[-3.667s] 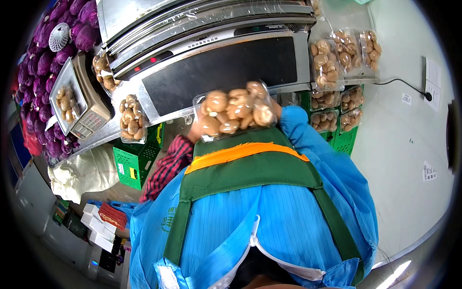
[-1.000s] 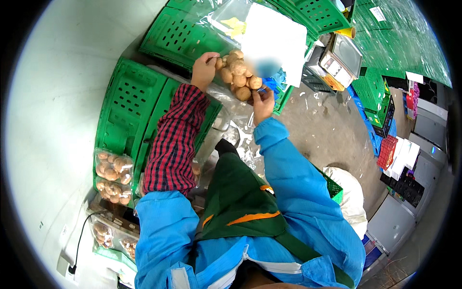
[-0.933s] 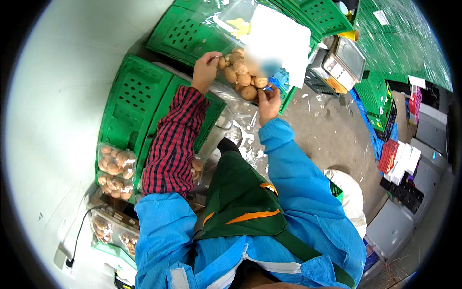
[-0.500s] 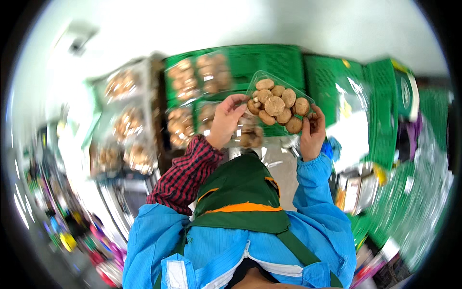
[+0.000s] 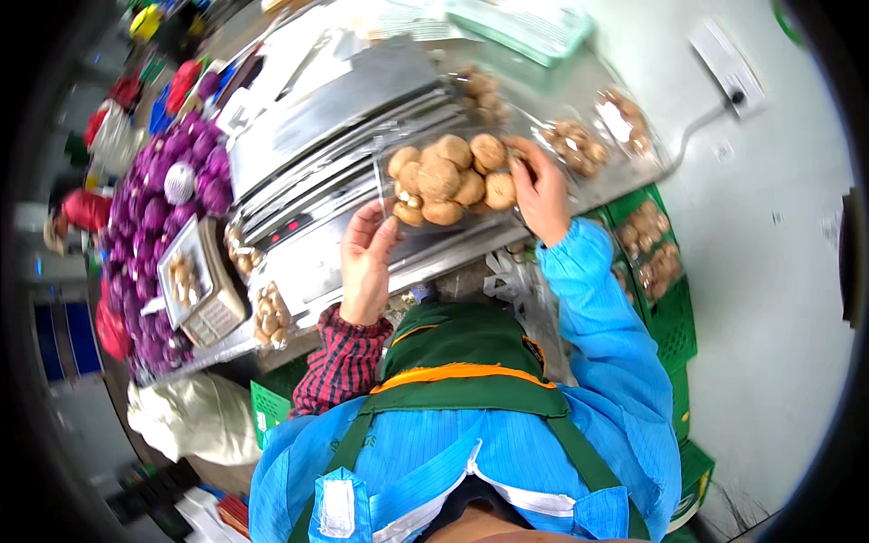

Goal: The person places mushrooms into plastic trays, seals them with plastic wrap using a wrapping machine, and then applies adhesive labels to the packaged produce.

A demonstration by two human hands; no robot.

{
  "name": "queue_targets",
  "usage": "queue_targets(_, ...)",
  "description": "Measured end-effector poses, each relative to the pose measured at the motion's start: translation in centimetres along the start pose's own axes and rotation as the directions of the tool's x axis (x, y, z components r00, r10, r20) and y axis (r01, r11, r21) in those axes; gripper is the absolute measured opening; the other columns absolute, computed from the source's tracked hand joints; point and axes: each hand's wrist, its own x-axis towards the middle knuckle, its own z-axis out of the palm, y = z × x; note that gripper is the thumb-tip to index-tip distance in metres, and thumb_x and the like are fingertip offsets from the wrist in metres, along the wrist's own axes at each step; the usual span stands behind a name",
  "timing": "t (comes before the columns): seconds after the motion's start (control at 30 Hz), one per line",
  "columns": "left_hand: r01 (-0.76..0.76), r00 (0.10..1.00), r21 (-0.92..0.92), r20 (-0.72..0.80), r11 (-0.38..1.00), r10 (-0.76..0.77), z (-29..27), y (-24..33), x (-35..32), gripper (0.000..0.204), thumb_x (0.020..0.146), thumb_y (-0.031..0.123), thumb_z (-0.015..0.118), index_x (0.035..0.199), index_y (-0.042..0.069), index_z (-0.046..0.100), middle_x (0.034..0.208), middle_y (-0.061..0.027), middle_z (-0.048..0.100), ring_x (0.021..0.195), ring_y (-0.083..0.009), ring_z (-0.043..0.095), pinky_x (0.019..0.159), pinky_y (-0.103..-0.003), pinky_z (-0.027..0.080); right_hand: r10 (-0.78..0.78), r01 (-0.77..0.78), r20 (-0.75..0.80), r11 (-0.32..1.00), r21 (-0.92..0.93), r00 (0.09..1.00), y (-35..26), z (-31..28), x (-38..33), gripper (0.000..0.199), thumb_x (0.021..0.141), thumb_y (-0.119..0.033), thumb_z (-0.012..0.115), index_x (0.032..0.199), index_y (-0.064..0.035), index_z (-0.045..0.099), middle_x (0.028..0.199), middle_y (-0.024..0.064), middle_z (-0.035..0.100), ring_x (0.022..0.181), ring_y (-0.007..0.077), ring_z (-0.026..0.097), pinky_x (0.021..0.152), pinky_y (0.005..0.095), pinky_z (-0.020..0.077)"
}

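Between my two hands is a clear plastic tray [image 5: 384, 181] full of brown mushrooms [image 5: 439, 178], up over a metal wrapping machine [image 5: 348, 195]. My left hand [image 5: 366, 262] grips the tray's near left corner, thumb and fingers pinched together. At the right end, my right hand [image 5: 541, 192] has its fingers closed on the tray's edge. The mushrooms lie heaped in one layer or a little more. Clear film seems to show around the tray, but glare hides whether it is wrapped.
Packed mushroom trays [image 5: 572, 147] lie on the metal table's right end, near a pale green tray [image 5: 525, 27]. A scale [image 5: 201, 285] bearing a mushroom pack stands left, beside piled purple round vegetables [image 5: 149, 235]. Green crates [image 5: 674, 339] with packs sit at right.
I have turned left from the green crates to the wrapping machine, still carrying the mushroom tray in both hands. My left hand now grips lower on the tray.
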Motion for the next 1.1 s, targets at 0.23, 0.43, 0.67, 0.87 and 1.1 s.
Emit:
queue_targets(0.23, -0.159, 0.962, 0.196, -0.188, 0.968, 0.197, -12.8, 8.6, 8.3, 0.032, 0.09, 0.004, 0.059, 0.121, -0.003, 0.053, 0.109, -0.0073, 0.061, 0.089, -0.0105, 0.057, 0.078, -0.025, 0.048, -0.064, 0.03, 0.348, 0.994, 0.101, 0.935, -2.6, 18.1, 12.0, 0.025, 0.09, -0.005, 0.054, 0.113, -0.0021, 0.06, 0.082, 0.0096, 0.063, 0.072, 0.0155, 0.059, 0.068, 0.0291, 0.0484)
queue_targets(0.43, -0.076, 0.995, 0.172, -0.055, 0.982, 0.086, -19.1, 9.5, 17.0, 0.035, 0.088, 0.004, 0.064, 0.12, -0.004, 0.053, 0.11, -0.01, 0.062, 0.088, -0.0133, 0.06, 0.077, -0.026, 0.051, -0.069, 0.072, 0.4, 0.997, 0.008, 0.914, 0.8, 24.8, 17.6, 0.027, 0.09, -0.008, 0.055, 0.116, -0.0048, 0.061, 0.08, 0.0072, 0.063, 0.067, 0.0135, 0.057, 0.062, 0.0275, 0.0473)
queue_targets(0.67, 0.127, 0.991, 0.125, 0.013, 0.984, -0.13, -19.4, 8.3, 17.7, 0.045, 0.088, 0.003, 0.063, 0.129, -0.005, 0.046, 0.107, -0.0117, 0.064, 0.084, -0.0133, 0.061, 0.076, -0.025, 0.052, 0.164, -0.128, 0.471, 0.986, -0.108, 0.867, 2.1, 23.7, 18.4, 0.028, 0.095, -0.009, 0.051, 0.122, -0.0059, 0.058, 0.087, 0.0038, 0.061, 0.079, 0.0103, 0.055, 0.073, 0.0257, 0.0468)
queue_targets(0.87, 0.068, 0.994, 0.507, -0.106, 0.859, -0.016, -21.0, 10.8, 14.9, 0.033, 0.09, 0.011, 0.062, 0.119, -0.004, 0.055, 0.104, -0.0129, 0.066, 0.082, -0.015, 0.063, 0.071, -0.027, 0.052, 0.03, 0.002, 0.405, 0.997, -0.077, 0.914, 1.5, 21.2, 17.3, 0.026, 0.092, -0.017, 0.056, 0.114, -0.0028, 0.06, 0.085, 0.0127, 0.066, 0.077, 0.0244, 0.061, 0.071, 0.0359, 0.048)
queue_targets(1.1, 0.148, 0.962, 0.985, -0.165, 0.093, 0.217, -20.5, 10.8, 10.7, 0.033, 0.079, 0.029, 0.074, 0.094, 0.003, 0.063, 0.085, -0.0126, 0.07, 0.075, -0.0248, 0.068, 0.067, -0.035, 0.051, 0.07, 0.257, 0.36, 0.574, -0.777, 0.93, -1.6, 14.0, 11.6, 0.029, 0.082, -0.034, 0.068, 0.078, -0.0061, 0.063, 0.075, 0.0118, 0.066, 0.078, 0.029, 0.062, 0.073, 0.0414, 0.0419)
